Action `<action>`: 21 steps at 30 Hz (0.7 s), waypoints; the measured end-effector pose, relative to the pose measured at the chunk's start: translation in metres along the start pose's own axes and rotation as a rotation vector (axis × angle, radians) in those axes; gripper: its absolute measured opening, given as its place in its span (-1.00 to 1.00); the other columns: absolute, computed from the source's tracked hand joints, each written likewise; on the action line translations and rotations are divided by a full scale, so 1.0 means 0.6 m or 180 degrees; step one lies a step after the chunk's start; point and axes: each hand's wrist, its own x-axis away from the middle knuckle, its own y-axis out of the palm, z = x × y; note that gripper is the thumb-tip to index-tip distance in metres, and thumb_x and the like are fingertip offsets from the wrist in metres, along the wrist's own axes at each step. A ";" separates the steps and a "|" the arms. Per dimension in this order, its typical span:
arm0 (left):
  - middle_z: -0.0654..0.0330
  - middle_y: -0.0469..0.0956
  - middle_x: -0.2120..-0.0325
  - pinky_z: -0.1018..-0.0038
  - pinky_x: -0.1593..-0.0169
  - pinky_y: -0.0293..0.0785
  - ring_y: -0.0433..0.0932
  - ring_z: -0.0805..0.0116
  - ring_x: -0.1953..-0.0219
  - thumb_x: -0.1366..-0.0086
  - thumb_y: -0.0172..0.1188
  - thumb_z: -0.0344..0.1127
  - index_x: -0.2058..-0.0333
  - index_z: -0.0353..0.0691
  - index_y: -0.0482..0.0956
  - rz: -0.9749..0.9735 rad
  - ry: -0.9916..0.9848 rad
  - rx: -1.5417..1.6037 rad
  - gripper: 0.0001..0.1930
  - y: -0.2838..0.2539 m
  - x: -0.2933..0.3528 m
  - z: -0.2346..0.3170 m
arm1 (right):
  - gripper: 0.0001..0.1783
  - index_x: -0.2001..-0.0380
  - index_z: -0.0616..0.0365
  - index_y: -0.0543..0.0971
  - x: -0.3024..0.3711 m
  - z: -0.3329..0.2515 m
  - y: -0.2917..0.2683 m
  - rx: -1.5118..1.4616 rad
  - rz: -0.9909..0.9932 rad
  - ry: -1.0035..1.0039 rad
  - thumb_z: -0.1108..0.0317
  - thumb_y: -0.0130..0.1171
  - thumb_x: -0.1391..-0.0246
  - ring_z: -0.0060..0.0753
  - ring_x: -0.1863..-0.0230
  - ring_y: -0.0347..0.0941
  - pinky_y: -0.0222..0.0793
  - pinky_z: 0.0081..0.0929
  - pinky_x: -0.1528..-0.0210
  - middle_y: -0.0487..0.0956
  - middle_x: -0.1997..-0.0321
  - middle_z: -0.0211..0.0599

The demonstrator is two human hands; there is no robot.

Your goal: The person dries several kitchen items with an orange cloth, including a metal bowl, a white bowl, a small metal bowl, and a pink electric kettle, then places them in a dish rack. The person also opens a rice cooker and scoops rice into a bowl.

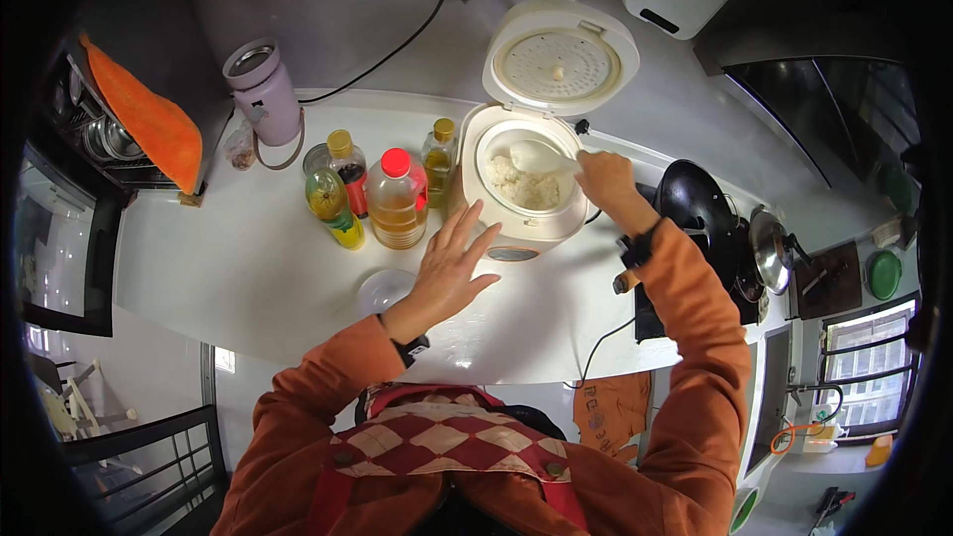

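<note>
A white rice cooker (480, 223) stands on the counter with its lid (566, 52) swung up. Cooked rice (526, 189) lies in its inner pot. My right hand (608, 185) is closed around the handle of a white rice paddle (539, 157), whose blade is inside the pot at the rice. Fingers spread, my left hand (449, 270) hovers at the cooker's front left side and holds nothing. Whether its fingertips touch the cooker, I cannot tell. A clear bowl (383, 290) sits beside my left wrist, partly hidden by it.
Several bottles stand left of the cooker, among them a red-capped oil bottle (395, 203) and a yellow-green bottle (333, 206). Behind them is a lilac tumbler (270, 104). A black wok (692, 201) and a glass pot lid (769, 250) are at the right. A power cord (402, 48) hangs behind.
</note>
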 end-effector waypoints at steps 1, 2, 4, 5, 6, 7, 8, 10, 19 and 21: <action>0.01 0.02 -0.26 0.12 -0.23 0.09 -0.05 -0.02 -0.31 -0.03 0.33 -0.18 -0.16 -0.12 0.28 0.0026 -0.0036 -0.0101 -0.30 0.013 -0.012 0.004 | -0.84 0.38 0.11 0.53 -0.024 -0.006 0.014 0.0130 -0.0055 -0.0133 0.29 0.08 0.01 -0.12 0.38 0.55 0.44 -0.21 0.34 0.58 0.42 -0.10; 0.00 -0.02 -0.28 0.04 -0.23 0.05 -0.11 -0.03 -0.33 -0.03 0.33 -0.17 -0.17 -0.11 0.26 0.0057 -0.0074 -0.0206 -0.29 0.027 -0.024 0.005 | -0.85 0.38 0.11 0.52 -0.046 -0.012 0.026 0.0260 -0.0105 -0.0270 0.31 0.07 0.01 -0.15 0.40 0.56 0.45 -0.23 0.36 0.59 0.42 -0.11; -0.02 -0.06 -0.29 -0.05 -0.24 -0.01 -0.18 -0.06 -0.35 -0.01 0.34 -0.14 -0.18 -0.12 0.24 0.0041 -0.0154 -0.0393 -0.26 0.046 -0.039 -0.001 | -0.85 0.37 0.13 0.52 -0.073 -0.021 0.044 0.0481 -0.0077 -0.0682 0.35 0.04 0.02 -0.20 0.45 0.56 0.45 -0.28 0.40 0.59 0.43 -0.14; -0.04 -0.05 -0.29 -0.06 -0.25 -0.02 -0.18 -0.07 -0.35 0.00 0.34 -0.14 -0.18 -0.12 0.24 -0.0012 -0.0193 -0.0478 -0.24 0.052 -0.042 -0.005 | -0.83 0.35 0.14 0.52 -0.083 -0.027 0.050 0.0568 0.0002 -0.0952 0.36 0.03 0.02 -0.22 0.47 0.56 0.45 -0.32 0.41 0.59 0.43 -0.16; -0.05 -0.05 -0.28 -0.07 -0.25 -0.03 -0.18 -0.08 -0.35 0.01 0.35 -0.13 -0.18 -0.12 0.24 -0.0244 -0.0347 -0.0532 -0.23 0.057 -0.042 -0.010 | -0.82 0.33 0.15 0.52 -0.092 -0.029 0.053 0.0622 0.0006 -0.1232 0.38 0.02 0.03 -0.25 0.49 0.56 0.45 -0.36 0.42 0.59 0.44 -0.18; -0.05 -0.03 -0.28 -0.05 -0.25 -0.03 -0.17 -0.09 -0.35 0.01 0.35 -0.12 -0.18 -0.13 0.25 -0.0081 -0.0209 -0.0620 -0.23 0.061 -0.042 -0.014 | -0.82 0.34 0.16 0.53 -0.100 -0.030 0.053 0.0687 0.0289 -0.1489 0.38 0.02 0.04 -0.25 0.49 0.56 0.45 -0.36 0.44 0.58 0.46 -0.20; -0.05 -0.02 -0.28 -0.04 -0.25 -0.03 -0.16 -0.09 -0.34 0.02 0.36 -0.12 -0.18 -0.13 0.26 -0.0098 -0.0191 -0.0672 -0.23 0.063 -0.041 -0.018 | -0.81 0.35 0.18 0.53 -0.103 -0.030 0.051 0.0720 0.0494 -0.1759 0.38 0.03 0.06 -0.24 0.50 0.56 0.45 -0.35 0.46 0.58 0.48 -0.22; -0.05 0.00 -0.27 -0.02 -0.25 -0.02 -0.15 -0.09 -0.34 0.03 0.36 -0.12 -0.17 -0.13 0.27 -0.0124 -0.0181 -0.0707 -0.23 0.066 -0.040 -0.021 | -0.81 0.35 0.19 0.53 -0.103 -0.030 0.045 0.0712 0.0691 -0.2221 0.38 0.04 0.07 -0.25 0.51 0.56 0.44 -0.35 0.48 0.57 0.52 -0.25; -0.03 0.01 -0.27 -0.14 -0.23 -0.05 -0.12 -0.01 -0.35 0.11 0.41 -0.14 -0.18 -0.08 0.26 -0.0166 -0.0277 -0.0773 -0.18 0.054 -0.048 -0.017 | -0.82 0.34 0.11 0.53 -0.073 -0.005 0.001 0.0569 0.0434 -0.2420 0.39 0.05 0.08 -0.32 0.45 0.56 0.44 -0.40 0.39 0.56 0.48 -0.34; 0.01 0.04 -0.26 -0.15 -0.22 -0.05 -0.08 0.00 -0.34 0.12 0.41 -0.12 -0.16 -0.07 0.28 -0.0115 -0.0504 -0.0576 -0.18 0.051 -0.055 -0.016 | -0.82 0.34 0.13 0.52 -0.086 0.005 -0.003 0.0556 0.0532 -0.1982 0.38 0.05 0.08 -0.32 0.43 0.56 0.45 -0.38 0.39 0.56 0.47 -0.34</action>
